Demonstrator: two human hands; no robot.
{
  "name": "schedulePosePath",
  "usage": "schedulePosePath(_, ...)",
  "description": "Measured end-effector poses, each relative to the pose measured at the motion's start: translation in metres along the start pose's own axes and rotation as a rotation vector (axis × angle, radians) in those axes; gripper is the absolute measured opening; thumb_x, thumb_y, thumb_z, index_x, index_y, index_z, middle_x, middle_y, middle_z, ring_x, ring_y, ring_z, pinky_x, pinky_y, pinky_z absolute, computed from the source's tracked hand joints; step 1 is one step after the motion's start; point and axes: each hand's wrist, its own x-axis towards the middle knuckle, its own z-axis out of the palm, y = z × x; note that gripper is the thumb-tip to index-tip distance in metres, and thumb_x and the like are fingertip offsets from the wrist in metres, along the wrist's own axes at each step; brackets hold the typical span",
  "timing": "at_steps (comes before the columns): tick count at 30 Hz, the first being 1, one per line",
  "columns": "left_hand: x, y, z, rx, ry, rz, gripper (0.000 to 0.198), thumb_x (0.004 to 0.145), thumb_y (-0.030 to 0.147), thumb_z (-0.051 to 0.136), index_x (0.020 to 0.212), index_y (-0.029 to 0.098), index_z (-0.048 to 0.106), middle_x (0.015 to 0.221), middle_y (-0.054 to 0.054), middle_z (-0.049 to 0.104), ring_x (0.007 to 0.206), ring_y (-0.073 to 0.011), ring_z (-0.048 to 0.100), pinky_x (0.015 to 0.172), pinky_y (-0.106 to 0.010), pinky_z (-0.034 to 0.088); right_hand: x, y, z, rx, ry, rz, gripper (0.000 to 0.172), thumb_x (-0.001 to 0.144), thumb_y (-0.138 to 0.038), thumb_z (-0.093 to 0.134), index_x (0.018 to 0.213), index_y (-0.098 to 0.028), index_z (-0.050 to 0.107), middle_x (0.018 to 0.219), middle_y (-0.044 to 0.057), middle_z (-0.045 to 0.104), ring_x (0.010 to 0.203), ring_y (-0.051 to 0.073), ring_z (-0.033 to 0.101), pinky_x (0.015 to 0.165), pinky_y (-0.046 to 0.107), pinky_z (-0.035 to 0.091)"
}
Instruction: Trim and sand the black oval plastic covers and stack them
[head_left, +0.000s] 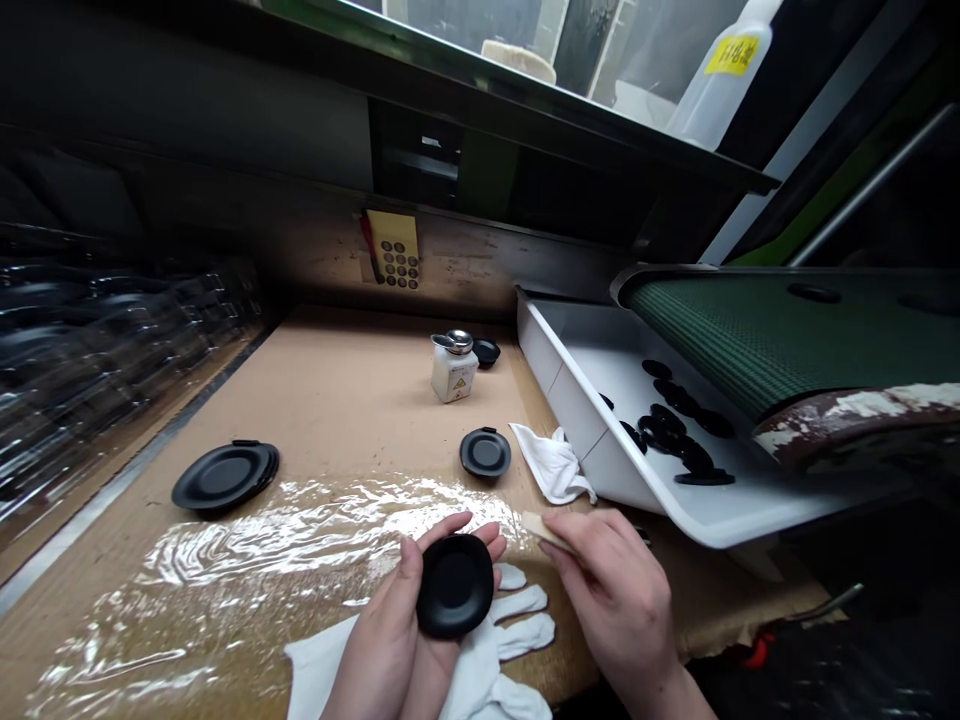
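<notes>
A: While the left hand [397,635] grasps a black dish [455,588] above the workbench's [337,400] near edge, what has the right hand [619,590]?
B: A small beige strip [551,532], pinched; just right of the dish, not touching it.
A: Below?
B: White glove [521,640], at that near edge.
A: Elsewhere?
B: Stacked dishes [225,475] toward the left edge. Single dish [485,453] nearer the right edge, crumpled cloth [555,465] beside. Pump bottle [454,372] farther back. White tray [585,420] along the right edge, dark pieces [664,432] inside.

Held disc [454,588]: smooth, matt, probably plastic.
</notes>
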Motion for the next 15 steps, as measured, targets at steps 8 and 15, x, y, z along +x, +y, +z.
schedulePosePath(8,0.004,-0.001,-0.009,-0.175,-0.083,-0.146,0.033,0.084,0.037,0.046,0.102,0.013,0.060,0.108,-0.017,0.068,0.106,-0.0267,0.058,0.090,-0.037,0.045,-0.006,-0.024,0.005,0.134,-0.073,-0.302,0.017,0.079,-0.010,0.054,0.093,-0.017,0.062,0.079,0.002,0.069,0.062,0.014,0.054,0.054,0.027,0.046)
schedulePosePath(15,0.005,-0.002,-0.008,-0.152,-0.122,-0.105,0.033,0.084,0.036,0.047,0.099,0.010,0.061,0.096,-0.017,0.072,0.100,-0.0305,0.061,0.089,-0.043,0.046,0.017,-0.013,0.011,0.132,-0.118,-0.185,0.025,0.082,-0.006,0.048,0.100,-0.018,0.060,0.088,0.003,0.067,0.074,0.015,0.055,0.066,0.031,0.047)
